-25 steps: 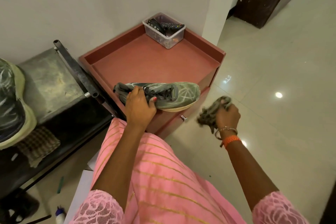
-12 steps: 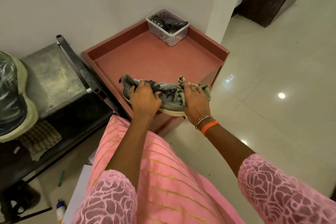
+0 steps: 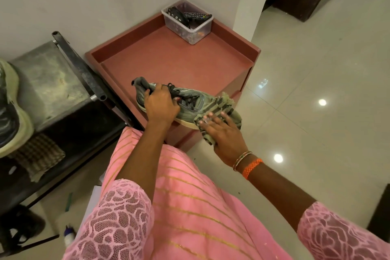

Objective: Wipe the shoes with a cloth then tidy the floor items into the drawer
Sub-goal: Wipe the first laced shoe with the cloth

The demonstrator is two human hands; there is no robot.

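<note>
A grey-green sneaker [image 3: 191, 99] lies on its side at the front edge of the red-brown cabinet top [image 3: 168, 63]. My left hand [image 3: 161, 106] grips it around the heel and laces. My right hand [image 3: 223, 133] presses a striped green cloth [image 3: 223, 107] against the toe with fairly straight fingers. The cloth covers most of the toe. A second sneaker [image 3: 9, 112] stands on the metal rack [image 3: 48, 82] at the far left.
A clear plastic box [image 3: 190, 25] with remote controls sits at the cabinet's back corner by the wall. A folded checked cloth [image 3: 39, 154] lies on the rack's lower shelf. A small bottle [image 3: 68, 237] and a green stick [image 3: 68, 201] lie on the floor. Shiny tiled floor [image 3: 316, 112] spreads right.
My right hand brought the cloth from the air beside the cabinet onto the shoe, then slid it from mid-shoe down over the toe. My left hand kept its hold on the shoe.
</note>
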